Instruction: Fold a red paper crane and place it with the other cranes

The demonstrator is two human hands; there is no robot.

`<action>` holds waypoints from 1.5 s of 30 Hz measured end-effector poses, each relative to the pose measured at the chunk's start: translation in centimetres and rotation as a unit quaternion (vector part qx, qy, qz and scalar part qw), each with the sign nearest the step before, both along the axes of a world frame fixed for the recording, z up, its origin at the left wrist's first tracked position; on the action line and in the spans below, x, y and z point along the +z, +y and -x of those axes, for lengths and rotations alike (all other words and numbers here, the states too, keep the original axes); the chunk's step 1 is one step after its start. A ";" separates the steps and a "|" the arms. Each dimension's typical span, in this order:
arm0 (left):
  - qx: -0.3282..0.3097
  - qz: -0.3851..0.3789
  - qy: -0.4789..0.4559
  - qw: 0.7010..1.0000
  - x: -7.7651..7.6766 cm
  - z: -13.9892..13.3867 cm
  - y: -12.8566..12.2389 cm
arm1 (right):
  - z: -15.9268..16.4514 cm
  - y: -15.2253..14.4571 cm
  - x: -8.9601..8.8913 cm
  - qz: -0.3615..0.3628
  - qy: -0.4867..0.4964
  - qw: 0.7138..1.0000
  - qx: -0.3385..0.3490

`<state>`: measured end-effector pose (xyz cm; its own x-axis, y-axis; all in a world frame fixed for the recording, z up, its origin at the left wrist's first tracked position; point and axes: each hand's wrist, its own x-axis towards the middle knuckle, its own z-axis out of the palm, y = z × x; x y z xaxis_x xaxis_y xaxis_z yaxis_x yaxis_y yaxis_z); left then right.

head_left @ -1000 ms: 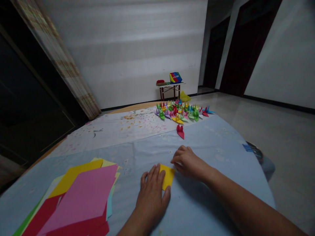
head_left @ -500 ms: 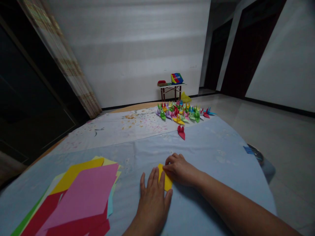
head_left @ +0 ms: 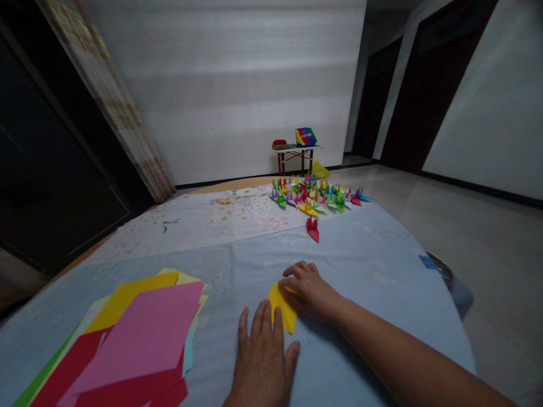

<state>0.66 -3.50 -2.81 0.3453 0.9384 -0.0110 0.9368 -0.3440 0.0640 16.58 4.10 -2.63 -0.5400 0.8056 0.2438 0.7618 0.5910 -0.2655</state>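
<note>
A folded piece of yellow paper (head_left: 283,308) lies on the blue cloth between my hands, its lower end pointed. My left hand (head_left: 263,347) rests flat with the fingers stretched out, the tips at the paper's left edge. Over the right edge, my right hand (head_left: 311,291) has its fingers bent and gripping the paper; the thumb is mostly hidden. To the left lies a stack of coloured paper sheets (head_left: 148,333), pink on top, with yellow, red, green and light blue ones showing. One red paper crane (head_left: 313,229) stands beyond my right hand.
Many coloured paper cranes (head_left: 307,195) crowd the far right of the round table, on a white floral cloth (head_left: 190,223). Behind is a small side table (head_left: 297,150) with a colourful box (head_left: 305,136). A grey stool (head_left: 460,297) stands at the right edge.
My left hand has slid a little back towards me, uncovering more of the yellow paper. The paper looks wider and turned slightly, and my right hand's fingers have spread a little over it.
</note>
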 end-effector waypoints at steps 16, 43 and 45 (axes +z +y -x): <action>-0.055 -0.004 -0.016 0.998 -1.0 1.5 1.2 | 0.0 -0.1 -1.4 0.059 -0.067 0.995 -0.035; -0.079 0.028 -0.003 0.997 -0.4 1.8 1.0 | -2.1 -0.5 -1.1 0.120 -0.099 0.988 -0.015; -0.080 0.030 -0.003 0.996 -0.4 1.8 1.0 | -2.1 -0.4 -0.9 0.123 -0.109 0.986 -0.021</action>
